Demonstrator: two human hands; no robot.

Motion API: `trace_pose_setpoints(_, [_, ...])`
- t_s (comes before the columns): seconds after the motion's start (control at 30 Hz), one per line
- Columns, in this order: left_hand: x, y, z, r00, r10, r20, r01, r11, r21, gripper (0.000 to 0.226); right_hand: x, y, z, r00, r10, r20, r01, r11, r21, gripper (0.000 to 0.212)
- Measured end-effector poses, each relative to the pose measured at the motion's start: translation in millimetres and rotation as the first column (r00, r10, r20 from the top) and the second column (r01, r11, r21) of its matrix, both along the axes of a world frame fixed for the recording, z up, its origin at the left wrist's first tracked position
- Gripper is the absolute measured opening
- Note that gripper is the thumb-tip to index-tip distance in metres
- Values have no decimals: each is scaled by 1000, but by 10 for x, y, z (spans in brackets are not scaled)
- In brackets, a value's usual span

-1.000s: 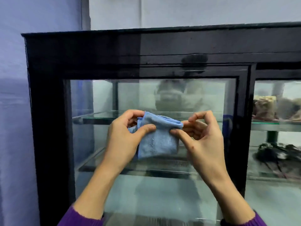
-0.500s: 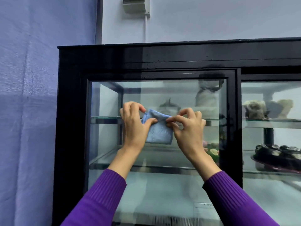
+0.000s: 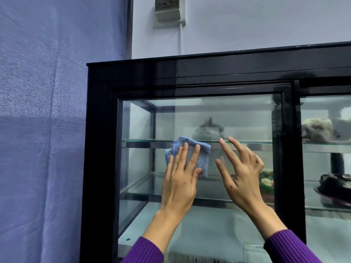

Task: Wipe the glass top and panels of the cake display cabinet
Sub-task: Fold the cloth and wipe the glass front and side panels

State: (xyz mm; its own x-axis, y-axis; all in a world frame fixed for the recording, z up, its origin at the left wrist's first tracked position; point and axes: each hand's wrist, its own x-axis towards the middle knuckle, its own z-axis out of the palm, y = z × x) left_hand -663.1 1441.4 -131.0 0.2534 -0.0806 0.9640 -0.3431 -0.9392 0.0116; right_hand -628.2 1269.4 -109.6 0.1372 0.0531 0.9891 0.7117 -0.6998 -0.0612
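Note:
A black-framed cake display cabinet fills the middle and right of the view. Its left glass panel faces me. A folded blue cloth lies flat against that panel at the level of the upper glass shelf. My left hand presses on the cloth with flat, spread fingers. My right hand hovers just right of the cloth with fingers apart, holding nothing; whether its fingertips touch the glass I cannot tell.
A purple-blue wall stands close on the left. A white box hangs on the wall above the cabinet. Behind the right glass panel sit a pale cake on the upper shelf and a dark cake below.
Both hands held the cloth pinched between them before. Now the right hand has let go and the left hand has flattened the cloth onto the glass. The view has shifted left and up.

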Motion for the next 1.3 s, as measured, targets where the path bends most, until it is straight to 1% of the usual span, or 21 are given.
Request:
trace_pose_setpoints(0.1, [-104,319,-37,992,114,-45,-115,993,-21,55,79,36,-148,980,-199,25,200,972,-122,58])
trace_pose_setpoints(0.17, [-121,522,198,980,196,-17,-197,977,-81,57,112,60,-210,954,-297,43,299,935,-192,61])
trace_pose_setpoints(0.27, [-107,764,934,940,336,61,-319,928,-193,59,108,25,-168,950,-309,56,313,928,-200,60])
trace_pose_setpoints(0.33, [-55,848,1226,949,307,74,-284,931,-228,56,90,-55,-123,957,-274,91,287,936,-204,56])
trace_pose_setpoints(0.37, [-28,844,1182,964,255,69,-235,947,-217,55,85,-121,-102,961,-249,118,269,941,-204,55])
trace_pose_setpoints(0.43, [-18,807,715,983,176,57,-168,977,-128,55,97,-321,-65,962,-221,163,249,953,-173,53])
trace_pose_setpoints(0.5, [-68,818,51,982,189,19,-190,981,36,58,146,-584,-35,955,-247,166,263,962,-79,54])
trace_pose_setpoints(0.57, [-106,1032,-97,978,208,11,-207,966,152,60,225,-824,-43,944,-308,123,309,951,6,59])
trace_pose_setpoints(0.6, [-104,1138,84,974,225,21,-225,964,138,61,268,-898,-70,937,-335,96,335,942,22,62])
trace_pose_setpoints(0.73, [-73,1332,1273,963,269,33,-262,955,-138,63,428,-939,-236,915,-397,68,397,918,17,67])
trace_pose_setpoints(0.8, [-56,1313,1415,958,281,60,-271,952,-141,61,466,-934,-244,910,-407,77,406,913,27,67])
trace_pose_setpoints(0.83, [-48,1286,1286,956,283,74,-275,956,-106,60,474,-938,-240,910,-406,83,405,914,25,67])
trace_pose_setpoints(0.9, [-48,1212,636,956,281,79,-281,960,-14,59,479,-947,-239,910,-402,98,402,915,14,67])
trace_pose_setpoints(0.97, [-59,1167,-414,957,288,38,-290,952,97,60,489,-943,-236,912,-394,111,395,919,19,66])
trace_pose_setpoints(1.03, [-153,1196,-1431,945,327,-12,-313,914,257,62,509,-937,-249,914,-385,126,385,923,28,66])
trace_pose_setpoints(1.07, [-186,1255,-1719,942,335,-17,-310,890,334,62,519,-934,-253,912,-385,139,384,923,35,66])
trace_pose_setpoints(1.1, [-186,1318,-1776,944,330,-16,-300,878,372,63,529,-931,-252,909,-389,152,387,921,41,65])
trace_pose_setpoints(1.17, [-151,1369,-1354,950,312,18,-297,884,361,61,548,-932,-257,906,-388,169,386,921,46,64])
trace_pose_setpoints(1.2, [-129,1353,-985,953,302,33,-297,902,312,61,555,-932,-262,907,-384,175,381,923,49,63])
trace_pose_setpoints(1.23, [-107,1329,-557,952,302,44,-304,925,227,61,561,-934,-262,906,-382,180,379,924,54,63])
trace_pose_setpoints(1.3, [-73,1282,309,956,288,52,-287,957,-25,63,573,-937,-268,904,-383,190,378,924,63,62])
